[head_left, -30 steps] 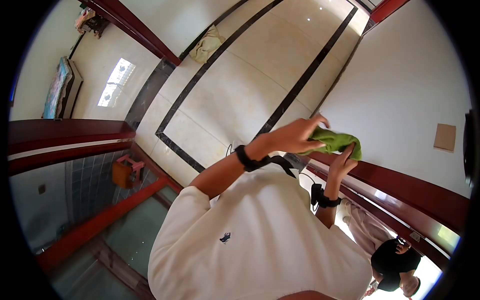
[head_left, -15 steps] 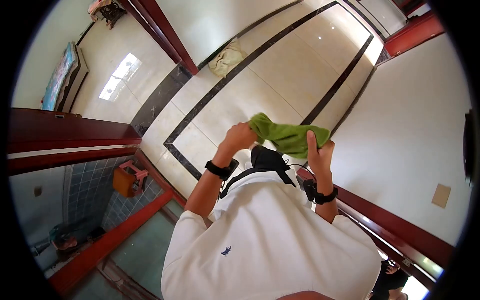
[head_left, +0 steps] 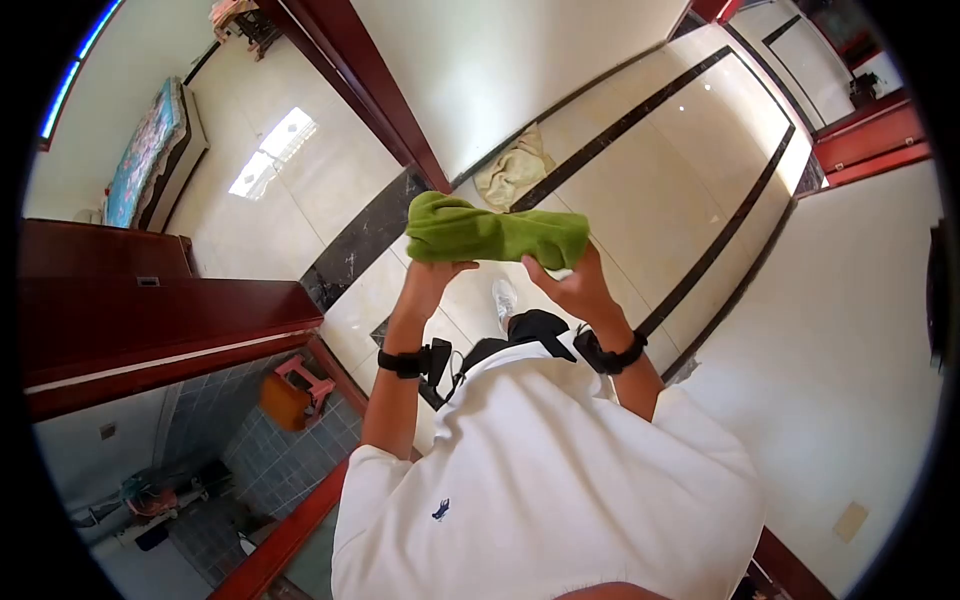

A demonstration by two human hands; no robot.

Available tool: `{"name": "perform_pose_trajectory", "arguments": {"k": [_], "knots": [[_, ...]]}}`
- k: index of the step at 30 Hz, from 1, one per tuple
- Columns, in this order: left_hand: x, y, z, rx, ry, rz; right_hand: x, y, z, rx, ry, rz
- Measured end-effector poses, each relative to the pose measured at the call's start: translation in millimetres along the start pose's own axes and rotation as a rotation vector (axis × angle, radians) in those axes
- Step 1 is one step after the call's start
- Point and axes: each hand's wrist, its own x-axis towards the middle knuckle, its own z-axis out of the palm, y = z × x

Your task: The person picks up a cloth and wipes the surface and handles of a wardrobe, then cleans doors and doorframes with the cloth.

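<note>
A green cloth (head_left: 490, 232), bunched into a long roll, is held up in front of me between both hands. My left hand (head_left: 434, 280) grips its left end from below, fingers mostly hidden behind the fabric. At the right end, my right hand (head_left: 578, 285) is closed on the cloth, its thumb pressed along the lower edge. Each wrist carries a black strap with a small device.
A beige cloth (head_left: 515, 172) lies on the tiled floor by the wall. Dark red door frames (head_left: 165, 290) stand to the left. Beyond one, an orange and pink stool (head_left: 297, 392) stands in a tiled room; beyond another is a bed (head_left: 150, 160).
The green cloth has moved left and slightly up with both hands, and now lies more level. The room view has shifted, and a white shoe shows below the hands.
</note>
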Motion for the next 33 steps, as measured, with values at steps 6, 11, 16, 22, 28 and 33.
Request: {"name": "perform_pose_trajectory", "arguments": {"k": [6,11,16,22,28,33], "knots": [[54.0,0.5,-80.5,-0.251,0.293,-0.281,91.3,43.6,74.0,-0.108,-0.278,-0.017],[113.6,18.1,-142.7,-0.369,0.368,0.09,150.5,60.4,137.6,-0.388,-0.321,-0.413],[185.4,90.5,-187.1,-0.364,0.313,0.315,230.5,63.4,190.6,-0.473,-0.247,-0.383],[271.9,181.5,-233.6,0.929,0.404,0.803,359.0,39.8,234.6,-0.555,-0.017,-0.396],[318.4,219.4,-198.9,0.31,-0.012,0.776,407.5,37.9,254.5,-0.349,0.251,-0.361],[317.2,181.2,-217.4,0.328,-0.025,0.668,399.6,63.6,270.8,-0.356,0.395,-0.339]]}}
